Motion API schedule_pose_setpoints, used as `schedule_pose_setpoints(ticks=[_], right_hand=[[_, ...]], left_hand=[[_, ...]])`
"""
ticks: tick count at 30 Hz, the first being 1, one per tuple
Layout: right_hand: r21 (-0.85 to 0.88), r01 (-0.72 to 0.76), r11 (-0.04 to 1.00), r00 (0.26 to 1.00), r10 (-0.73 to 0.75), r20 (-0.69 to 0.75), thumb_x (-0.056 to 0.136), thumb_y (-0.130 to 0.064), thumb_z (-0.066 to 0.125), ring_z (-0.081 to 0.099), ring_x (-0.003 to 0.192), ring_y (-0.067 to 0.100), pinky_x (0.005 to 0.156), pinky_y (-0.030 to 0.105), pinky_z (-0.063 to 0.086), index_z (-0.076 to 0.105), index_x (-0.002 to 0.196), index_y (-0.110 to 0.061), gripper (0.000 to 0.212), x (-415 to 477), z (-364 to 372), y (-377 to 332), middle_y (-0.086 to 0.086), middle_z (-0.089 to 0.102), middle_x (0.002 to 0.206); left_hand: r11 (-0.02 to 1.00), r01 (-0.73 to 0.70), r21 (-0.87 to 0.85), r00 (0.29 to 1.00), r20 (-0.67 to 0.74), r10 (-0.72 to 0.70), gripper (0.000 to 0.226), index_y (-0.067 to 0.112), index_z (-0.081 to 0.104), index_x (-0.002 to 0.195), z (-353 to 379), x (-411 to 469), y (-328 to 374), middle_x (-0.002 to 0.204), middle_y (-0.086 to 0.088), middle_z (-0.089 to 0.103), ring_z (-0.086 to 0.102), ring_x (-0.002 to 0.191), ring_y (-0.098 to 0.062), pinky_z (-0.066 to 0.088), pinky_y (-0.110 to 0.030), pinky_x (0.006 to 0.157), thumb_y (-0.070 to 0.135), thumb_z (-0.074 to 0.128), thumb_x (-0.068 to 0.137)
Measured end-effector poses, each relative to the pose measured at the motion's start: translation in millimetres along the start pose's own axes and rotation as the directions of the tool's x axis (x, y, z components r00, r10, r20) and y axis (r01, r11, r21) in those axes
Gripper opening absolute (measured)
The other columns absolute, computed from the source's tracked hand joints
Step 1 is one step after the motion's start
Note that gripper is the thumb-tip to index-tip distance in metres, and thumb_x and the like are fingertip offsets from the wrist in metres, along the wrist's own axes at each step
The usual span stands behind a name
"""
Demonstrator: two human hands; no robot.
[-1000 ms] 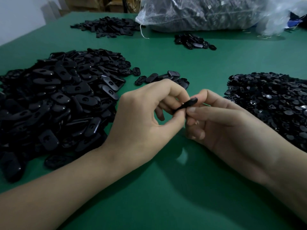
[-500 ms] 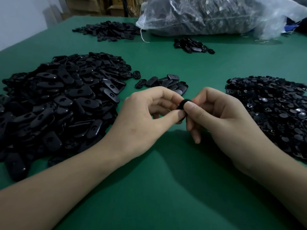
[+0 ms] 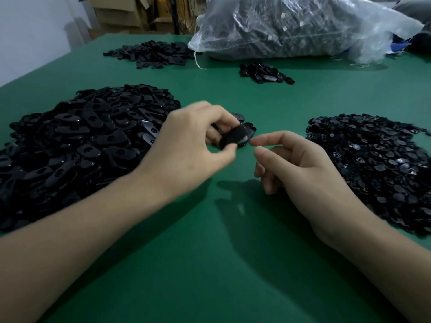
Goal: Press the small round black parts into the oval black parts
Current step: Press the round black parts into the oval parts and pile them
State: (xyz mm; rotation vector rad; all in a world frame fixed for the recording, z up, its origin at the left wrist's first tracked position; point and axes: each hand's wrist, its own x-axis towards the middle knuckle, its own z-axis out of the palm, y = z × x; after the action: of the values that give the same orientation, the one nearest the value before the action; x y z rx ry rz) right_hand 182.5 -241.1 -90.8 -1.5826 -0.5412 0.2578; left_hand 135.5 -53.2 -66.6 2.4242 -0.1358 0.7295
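Note:
My left hand (image 3: 193, 145) pinches one oval black part (image 3: 233, 137) between thumb and fingers, just above a small cluster of oval parts (image 3: 247, 130) on the green table (image 3: 210, 264). The held part is motion-blurred. My right hand (image 3: 293, 169) hovers just right of it, fingers loosely curled and holding nothing. A large heap of oval black parts (image 3: 77, 145) lies at the left. A heap of small round black parts (image 3: 377, 164) lies at the right.
At the back lie a flat pile of black pieces (image 3: 151, 53), a small pile of oval parts (image 3: 263, 73) and a big clear plastic bag (image 3: 291, 26) full of dark parts. Cardboard boxes (image 3: 126, 15) stand beyond the table's far edge.
Both hands were pressing on the oval part together. Now my right hand has let go and drawn back, while my left hand carries the part forward toward the small cluster.

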Motion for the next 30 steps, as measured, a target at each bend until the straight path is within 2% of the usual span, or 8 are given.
schedule_pose_setpoints(ticks=[6,10,12,14,17,19,25,30], right_hand=[[-0.085,0.044,0.995,0.999,-0.042,0.023,0.092,-0.029,0.065,0.056,0.055,0.016,0.06,0.033,0.044,0.065,0.103,-0.029,0.011,-0.7,-1.6,3.3,-0.001,0.067,0.072],[-0.086,0.054,0.995,0.998,-0.052,0.031,0.092,-0.028,0.064,0.057,0.055,0.016,0.061,0.034,0.044,0.065,0.102,-0.03,0.01,0.0,-3.1,4.4,-0.002,0.067,0.072],[-0.091,0.061,0.994,0.998,-0.058,0.033,0.096,-0.024,0.065,0.057,0.055,0.015,0.06,0.034,0.045,0.065,0.102,-0.03,0.009,-0.1,-3.3,4.9,-0.002,0.067,0.072],[-0.105,0.068,0.992,0.997,-0.064,0.036,0.097,-0.022,0.064,0.057,0.055,0.015,0.06,0.033,0.045,0.064,0.102,-0.03,0.009,-0.1,-2.8,5.4,-0.001,0.067,0.073],[-0.123,0.075,0.99,0.997,-0.071,0.039,0.097,-0.021,0.065,0.057,0.054,0.015,0.059,0.032,0.045,0.064,0.101,-0.028,0.008,-0.1,-1.9,5.6,-0.001,0.067,0.072],[-0.131,0.077,0.988,0.997,-0.072,0.04,0.097,-0.021,0.065,0.057,0.054,0.014,0.058,0.03,0.045,0.065,0.098,-0.029,0.008,0.0,-2.1,5.3,-0.001,0.067,0.072],[-0.148,0.087,0.985,0.995,-0.08,0.054,0.092,-0.027,0.063,0.057,0.054,0.014,0.058,0.029,0.044,0.066,0.094,-0.027,0.003,0.4,-1.1,5.7,-0.003,0.067,0.072],[-0.147,0.102,0.984,0.994,-0.094,0.057,0.094,-0.024,0.064,0.056,0.053,0.015,0.057,0.03,0.045,0.067,0.094,-0.025,0.003,0.7,-1.4,6.5,-0.001,0.066,0.072]], left_hand=[[0.974,0.097,0.203,0.993,0.045,-0.109,0.024,0.027,0.076,0.109,2.6,42.3,-27.6,0.088,0.012,0.072,0.069,0.079,-0.009,0.057,-0.036,0.088,0.027,0.073,0.085],[0.959,0.139,0.247,0.982,0.09,-0.165,0.015,0.033,0.075,0.1,6.0,53.2,-39.4,0.079,0.017,0.07,0.068,0.078,-0.007,0.058,-0.036,0.085,0.036,0.075,0.085],[0.951,0.156,0.265,0.985,0.03,-0.17,0.009,0.034,0.076,0.095,3.1,62.8,-44.9,0.077,0.022,0.067,0.067,0.077,-0.004,0.059,-0.034,0.083,0.037,0.071,0.089],[0.91,0.196,0.365,0.978,-0.011,-0.206,0.017,0.033,0.077,0.105,-2.3,75.5,-54.2,0.09,0.019,0.071,0.068,0.088,-0.011,0.057,-0.034,0.086,0.03,0.064,0.095],[0.774,0.217,0.595,0.945,0.071,-0.32,0.031,0.026,0.069,0.131,-3.1,90.3,-73.9,0.133,-0.001,0.069,0.058,0.128,-0.029,0.045,-0.044,0.105,0.027,0.059,0.102],[0.706,0.219,0.674,0.906,0.128,-0.403,0.033,0.023,0.068,0.133,1.1,92.3,-80.9,0.139,-0.005,0.064,0.05,0.135,-0.033,0.038,-0.046,0.11,0.033,0.058,0.104],[0.757,0.261,0.599,0.904,0.124,-0.41,0.026,0.023,0.076,0.12,0.4,87.7,-85.6,0.124,-0.003,0.073,0.063,0.118,-0.03,0.051,-0.042,0.1,0.035,0.068,0.099],[0.836,0.299,0.46,0.919,0.097,-0.382,0.035,0.024,0.075,0.117,-8.4,81.1,-81.0,0.11,0.001,0.075,0.069,0.104,-0.022,0.055,-0.042,0.098,0.043,0.079,0.087]])
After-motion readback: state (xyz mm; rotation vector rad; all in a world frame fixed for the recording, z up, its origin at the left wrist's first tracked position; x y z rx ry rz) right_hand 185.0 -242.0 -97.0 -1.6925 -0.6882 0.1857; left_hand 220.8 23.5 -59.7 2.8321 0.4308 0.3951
